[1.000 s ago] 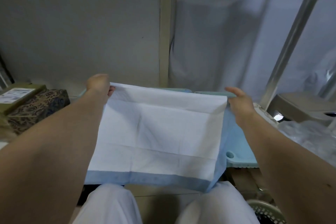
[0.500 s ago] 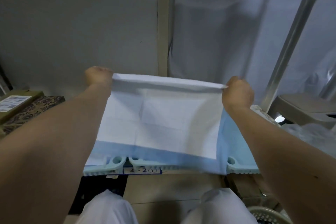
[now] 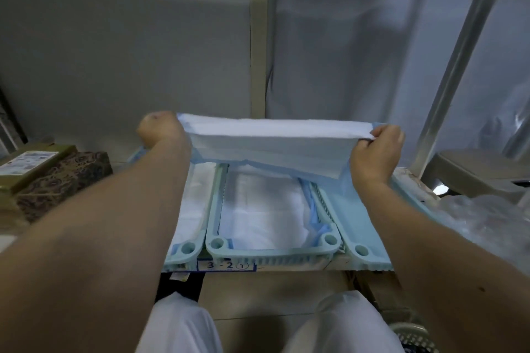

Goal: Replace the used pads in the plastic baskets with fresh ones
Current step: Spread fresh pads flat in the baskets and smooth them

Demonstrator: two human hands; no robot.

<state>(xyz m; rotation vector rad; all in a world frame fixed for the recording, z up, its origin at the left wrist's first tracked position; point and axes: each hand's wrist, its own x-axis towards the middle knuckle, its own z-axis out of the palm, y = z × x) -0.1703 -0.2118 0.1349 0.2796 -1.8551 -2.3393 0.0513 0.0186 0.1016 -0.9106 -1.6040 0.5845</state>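
Observation:
A white pad with a blue border is stretched out above the far end of the baskets. My left hand grips its left corner and my right hand pinches its right corner. Below it stand three pale blue plastic baskets side by side. The middle basket holds a white pad lining its inside. The left basket also holds a white pad, partly hidden by my left forearm. The right basket shows a blue inside, mostly hidden behind my right arm.
A label reading 3-2 sits on the shelf edge under the baskets. Patterned boxes stand at the left. A metal rack post and crinkled clear plastic are at the right. A round mesh basket lies at the lower right.
Both hands raised the pad and moved it farther away, so its hanging edge lifted off the front of the baskets and the lined insides came into view.

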